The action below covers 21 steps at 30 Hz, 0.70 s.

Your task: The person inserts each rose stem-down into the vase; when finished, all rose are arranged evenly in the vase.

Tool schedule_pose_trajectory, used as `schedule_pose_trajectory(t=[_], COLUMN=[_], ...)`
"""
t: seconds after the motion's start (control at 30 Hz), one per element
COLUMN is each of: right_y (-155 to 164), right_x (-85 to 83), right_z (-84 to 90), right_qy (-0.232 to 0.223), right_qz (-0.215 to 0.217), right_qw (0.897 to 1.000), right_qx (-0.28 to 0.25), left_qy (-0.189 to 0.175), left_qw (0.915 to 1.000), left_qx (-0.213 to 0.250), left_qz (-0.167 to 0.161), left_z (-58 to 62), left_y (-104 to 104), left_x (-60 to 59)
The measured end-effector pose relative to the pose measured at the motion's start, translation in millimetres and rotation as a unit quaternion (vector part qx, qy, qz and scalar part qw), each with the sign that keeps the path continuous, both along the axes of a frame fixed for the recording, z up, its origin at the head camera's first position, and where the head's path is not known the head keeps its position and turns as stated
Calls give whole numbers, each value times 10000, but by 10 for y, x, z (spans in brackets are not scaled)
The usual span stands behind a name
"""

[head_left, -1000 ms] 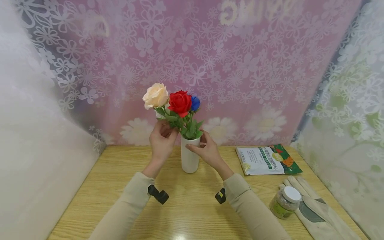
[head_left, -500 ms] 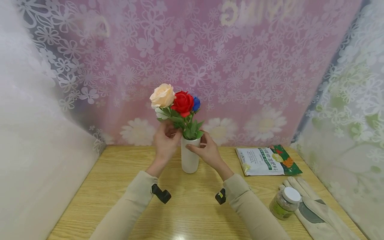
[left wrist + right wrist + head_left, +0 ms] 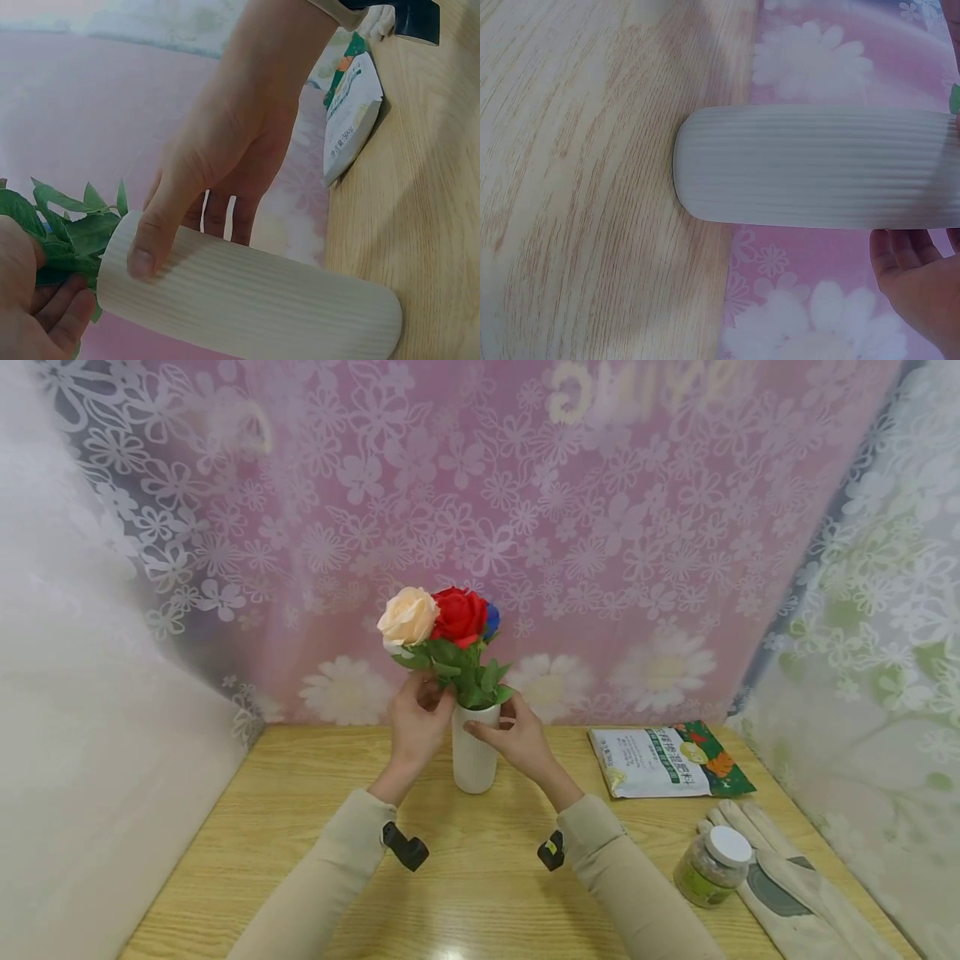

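A white ribbed vase (image 3: 474, 760) stands upright on the table, holding a red rose (image 3: 459, 617), a blue flower (image 3: 491, 621) and green leaves (image 3: 472, 681). My right hand (image 3: 517, 735) grips its upper part, thumb in front and fingers behind, as the left wrist view also shows. At the left of the rim, my left hand (image 3: 420, 718) pinches below the leaves of a cream rose (image 3: 408, 617); the stem itself is hidden by my fingers. A white flower (image 3: 395, 649) is mostly hidden under the cream rose.
On the right of the wooden table (image 3: 450, 893) lie a white and green bag (image 3: 671, 762) and pale work gloves (image 3: 810, 893). Beside the gloves is a lidded jar (image 3: 712, 866). A pink flower-patterned curtain (image 3: 480, 485) hangs behind.
The cream rose has moved right towards the red rose and then down, covering most of the white flower. My left hand has shifted right towards the vase; my right hand stays put.
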State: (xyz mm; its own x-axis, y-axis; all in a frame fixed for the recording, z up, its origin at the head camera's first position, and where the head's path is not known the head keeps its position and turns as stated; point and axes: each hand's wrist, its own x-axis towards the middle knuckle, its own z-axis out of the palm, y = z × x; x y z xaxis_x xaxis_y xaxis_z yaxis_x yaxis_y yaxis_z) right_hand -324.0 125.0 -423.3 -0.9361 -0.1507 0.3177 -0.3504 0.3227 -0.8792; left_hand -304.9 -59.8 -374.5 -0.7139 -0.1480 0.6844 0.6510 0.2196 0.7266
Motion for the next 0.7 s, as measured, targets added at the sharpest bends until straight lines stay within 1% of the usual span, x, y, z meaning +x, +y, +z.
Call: schedule_pose_trajectory(t=[0.1, 0.17, 0.27, 0.37, 0.47, 0.53, 0.63, 0.7], right_y=[2, 4, 6, 5, 1, -2, -4, -6], right_x=[-1, -1, -3, -7, -7, -4, 0, 1], right_z=[4, 6, 2, -3, -3, -2, 1, 2], right_qy=[-11, -7, -7, -21, -41, -50, -51, -55], right_qz=[-1, -9, -26, -42, -42, -33, -10, 9], right_qw=[10000, 10000, 10000, 10000, 10000, 10000, 10000, 10000], right_qx=[18, 48, 73, 85, 69, 42, -15, -46], left_qy=[125, 210, 366, 581, 747, 803, 745, 677], left_qw=[9997, 9993, 9976, 9932, 9853, 9807, 9769, 9756], left_qx=[-173, -290, -558, -898, -1239, -1392, -1576, -1677], left_qz=[89, 88, 159, 469, 914, 1114, 1238, 1242], left_z=[-2, -9, -30, -59, -79, -90, -96, -101], left_y=[14, 21, 26, 26, 26, 28, 32, 33], left_x=[1, 0, -12, -33, -50, -62, -66, -72])
